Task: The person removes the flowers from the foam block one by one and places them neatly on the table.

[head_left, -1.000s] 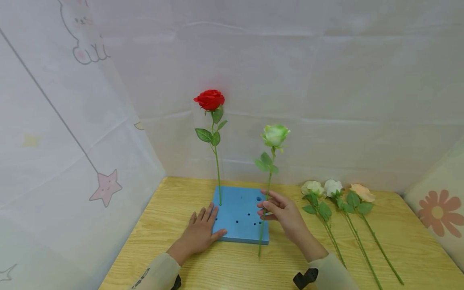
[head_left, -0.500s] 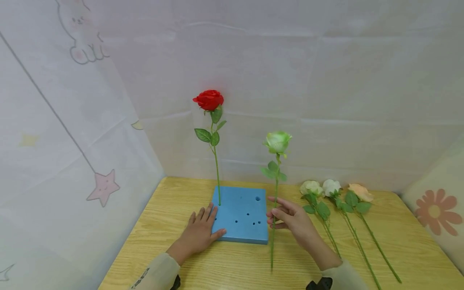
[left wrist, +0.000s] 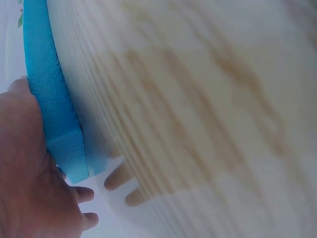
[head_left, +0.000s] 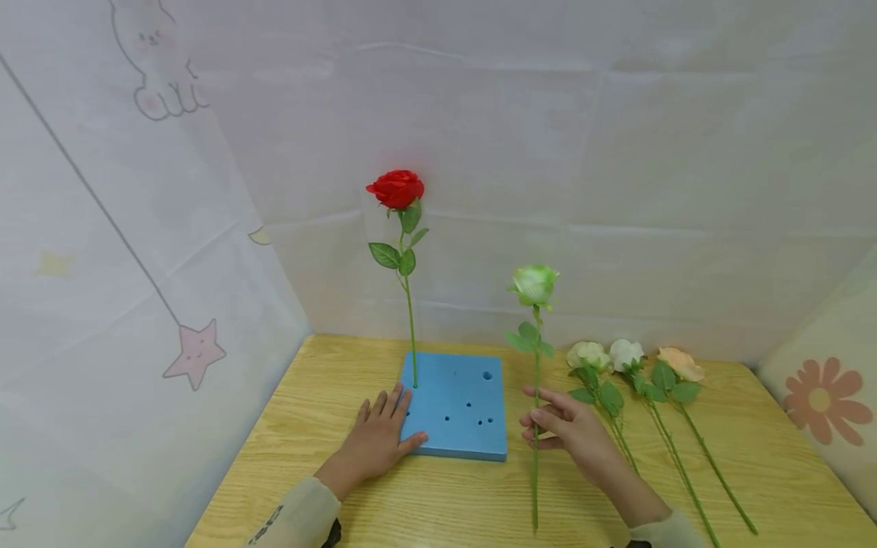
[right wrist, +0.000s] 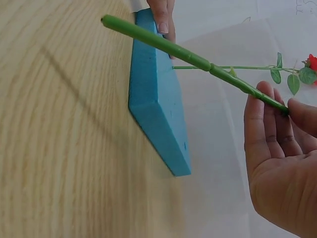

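Observation:
My right hand (head_left: 575,434) pinches the stem of a green-white artificial rose (head_left: 534,285) between thumb and fingers, holding it upright above the table, just right of a blue foam block (head_left: 455,438). In the right wrist view the rose's bare green stem (right wrist: 153,40) points away from the fingers, its lower end in the air. My left hand (head_left: 375,441) rests with spread, straight fingers on the block's left front corner; the left wrist view shows this hand (left wrist: 29,168) against the block's side (left wrist: 52,74). A red rose (head_left: 397,190) stands upright in a hole of the block.
Three more roses lie on the wooden table (head_left: 569,495) at the right: a cream one (head_left: 588,355), a white one (head_left: 626,355) and a peach one (head_left: 681,364). Several holes dot the block's top. A pale cloth backdrop (head_left: 617,190) rises behind the table.
My right hand has moved right and toward me with the green-white rose, away from over the block. The left hand, the block and the red rose have stayed in place.

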A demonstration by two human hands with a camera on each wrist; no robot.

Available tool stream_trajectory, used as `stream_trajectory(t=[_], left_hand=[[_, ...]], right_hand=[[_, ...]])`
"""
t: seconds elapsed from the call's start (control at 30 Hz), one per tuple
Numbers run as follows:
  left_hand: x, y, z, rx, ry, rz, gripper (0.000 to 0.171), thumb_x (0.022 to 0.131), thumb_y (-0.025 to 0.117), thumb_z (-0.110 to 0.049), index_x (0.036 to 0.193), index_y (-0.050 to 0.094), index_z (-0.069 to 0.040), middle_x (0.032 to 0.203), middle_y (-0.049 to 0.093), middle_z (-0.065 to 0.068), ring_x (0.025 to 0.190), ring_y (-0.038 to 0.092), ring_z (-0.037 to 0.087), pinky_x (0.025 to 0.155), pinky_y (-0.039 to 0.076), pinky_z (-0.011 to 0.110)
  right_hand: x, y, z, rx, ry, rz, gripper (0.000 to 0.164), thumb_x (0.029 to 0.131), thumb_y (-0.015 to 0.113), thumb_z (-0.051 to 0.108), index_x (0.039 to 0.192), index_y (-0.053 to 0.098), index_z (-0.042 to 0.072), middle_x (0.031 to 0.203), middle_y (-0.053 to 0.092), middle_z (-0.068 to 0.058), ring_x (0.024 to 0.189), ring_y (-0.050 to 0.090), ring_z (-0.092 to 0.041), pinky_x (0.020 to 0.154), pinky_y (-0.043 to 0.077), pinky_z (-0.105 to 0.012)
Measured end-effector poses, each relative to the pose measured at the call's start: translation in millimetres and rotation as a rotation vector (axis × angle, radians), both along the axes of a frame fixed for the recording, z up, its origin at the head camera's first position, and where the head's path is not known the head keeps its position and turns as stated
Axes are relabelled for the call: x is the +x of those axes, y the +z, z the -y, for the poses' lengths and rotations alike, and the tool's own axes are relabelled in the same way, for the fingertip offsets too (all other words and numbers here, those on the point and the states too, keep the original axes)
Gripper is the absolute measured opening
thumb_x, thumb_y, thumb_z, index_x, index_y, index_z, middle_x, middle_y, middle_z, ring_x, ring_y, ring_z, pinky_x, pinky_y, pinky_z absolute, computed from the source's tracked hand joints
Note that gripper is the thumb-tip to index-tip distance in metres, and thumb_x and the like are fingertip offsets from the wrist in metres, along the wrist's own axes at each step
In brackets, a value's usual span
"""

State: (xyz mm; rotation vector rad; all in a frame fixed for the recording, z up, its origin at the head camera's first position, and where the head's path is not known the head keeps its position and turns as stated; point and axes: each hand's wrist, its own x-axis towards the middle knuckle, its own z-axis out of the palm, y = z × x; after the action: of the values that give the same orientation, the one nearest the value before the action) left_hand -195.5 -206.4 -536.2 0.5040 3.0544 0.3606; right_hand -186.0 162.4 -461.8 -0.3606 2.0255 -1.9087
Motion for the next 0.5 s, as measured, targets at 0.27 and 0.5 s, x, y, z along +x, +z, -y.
stream_trajectory(t=[0.27, 0.5], left_hand=[[-1.2, -0.8, 0, 0.0, -0.002, 0.015, 0.093, 0.098, 0.029, -0.076, 0.164, 0.016, -0.012, 0.17, 0.009, 0.013, 0.152, 0.018, 0.044, 0.118, 0.017, 0.067], [1.3, 0.9, -1, 0.005, 0.002, 0.008, 0.092, 0.099, 0.032, -0.074, 0.164, 0.018, -0.011, 0.17, 0.011, 0.014, 0.152, 0.019, 0.045, 0.117, 0.018, 0.067]], right_hand=[[6.2, -8.1, -14, 0.008, 0.006, 0.052, 0.057, 0.104, 0.06, 0.026, 0.155, 0.041, 0.01, 0.109, 0.071, -0.013, 0.101, 0.069, -0.04, 0.087, 0.057, -0.055], [8.1, -13.6, -27, 0.008, 0.035, 0.061, 0.061, 0.104, 0.06, 0.028, 0.157, 0.036, 0.008, 0.11, 0.071, -0.014, 0.099, 0.069, -0.036, 0.087, 0.057, -0.054]])
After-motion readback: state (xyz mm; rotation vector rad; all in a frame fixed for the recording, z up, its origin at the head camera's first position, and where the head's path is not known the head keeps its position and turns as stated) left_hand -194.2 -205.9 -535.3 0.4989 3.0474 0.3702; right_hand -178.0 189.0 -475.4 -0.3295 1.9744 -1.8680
